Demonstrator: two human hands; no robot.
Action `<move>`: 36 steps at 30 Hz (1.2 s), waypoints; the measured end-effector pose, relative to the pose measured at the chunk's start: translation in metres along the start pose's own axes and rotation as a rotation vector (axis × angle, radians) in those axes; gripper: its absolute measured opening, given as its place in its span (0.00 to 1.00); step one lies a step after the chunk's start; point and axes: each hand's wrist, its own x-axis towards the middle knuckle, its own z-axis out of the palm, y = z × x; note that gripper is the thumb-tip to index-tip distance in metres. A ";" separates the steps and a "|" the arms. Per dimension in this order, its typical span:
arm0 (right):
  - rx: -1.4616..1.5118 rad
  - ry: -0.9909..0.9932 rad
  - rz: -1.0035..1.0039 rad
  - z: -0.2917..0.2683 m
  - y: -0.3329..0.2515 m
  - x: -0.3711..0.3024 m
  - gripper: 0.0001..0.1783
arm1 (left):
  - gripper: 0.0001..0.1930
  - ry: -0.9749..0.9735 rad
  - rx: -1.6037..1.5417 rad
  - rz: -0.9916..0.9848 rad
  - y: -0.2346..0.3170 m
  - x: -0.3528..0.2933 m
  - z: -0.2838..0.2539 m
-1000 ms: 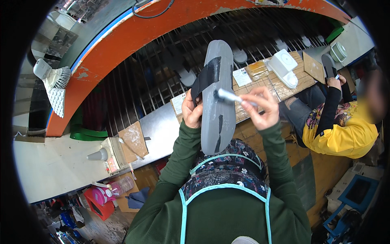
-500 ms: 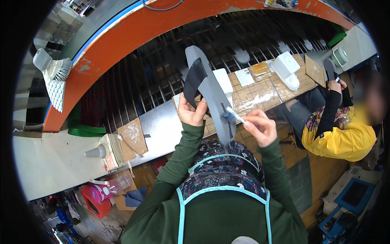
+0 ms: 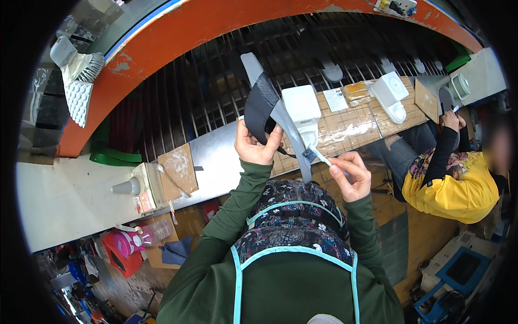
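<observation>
Well left of the left hand's grip, a grey cone points sideways, and a board, pale and smeared on top, lies nearer to it. The left hand is closed on the slipper, thumb and fingers at its strap, about midway along the sole. From this grip the slipper's one end rises up and left, while the other slants down to the right, toward the right hand. It is turned nearly edge-on; the sole is grey, the strap broad and black, bulging out on the left side. Just right of the grip, beyond the sole, stands a white pot. The right hand pinches a white-handled brush between thumb and fingers, its dark bristles against the sole's lower part. Far right of both grips sits a co-worker in yellow.
</observation>
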 end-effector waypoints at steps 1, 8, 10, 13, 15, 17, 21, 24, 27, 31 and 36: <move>-0.024 0.001 -0.028 0.000 0.001 0.002 0.09 | 0.17 0.001 0.009 0.000 0.000 -0.001 -0.001; -0.165 0.003 -0.155 -0.002 -0.001 0.020 0.10 | 0.17 -0.092 0.076 0.039 0.004 -0.006 -0.008; -0.146 0.049 -0.174 -0.002 -0.002 0.025 0.10 | 0.18 -0.072 0.077 0.002 0.006 -0.010 -0.007; -0.167 0.091 -0.250 -0.002 -0.004 0.030 0.10 | 0.19 -0.066 0.135 0.015 0.009 -0.012 -0.005; -0.235 0.081 -0.310 -0.003 -0.007 0.029 0.11 | 0.20 -0.067 0.160 0.030 0.011 -0.013 -0.004; -0.325 0.070 -0.315 -0.006 -0.010 0.027 0.12 | 0.20 -0.062 0.150 0.033 0.012 -0.010 -0.003; -0.354 0.049 -0.286 -0.010 -0.011 0.023 0.11 | 0.17 -0.088 0.171 0.072 0.011 -0.008 -0.002; -0.261 0.026 -0.210 -0.013 -0.008 0.014 0.11 | 0.17 -0.056 0.156 0.053 0.008 -0.006 -0.002; -0.262 -0.012 -0.204 -0.016 -0.004 0.005 0.11 | 0.18 0.007 0.064 -0.016 0.002 -0.005 -0.001; -0.122 -0.052 -0.070 -0.019 -0.003 -0.010 0.10 | 0.18 0.078 0.014 -0.032 -0.006 0.001 0.000; 0.031 -0.005 0.093 -0.016 -0.005 -0.017 0.09 | 0.18 0.079 0.010 -0.034 -0.011 0.003 0.005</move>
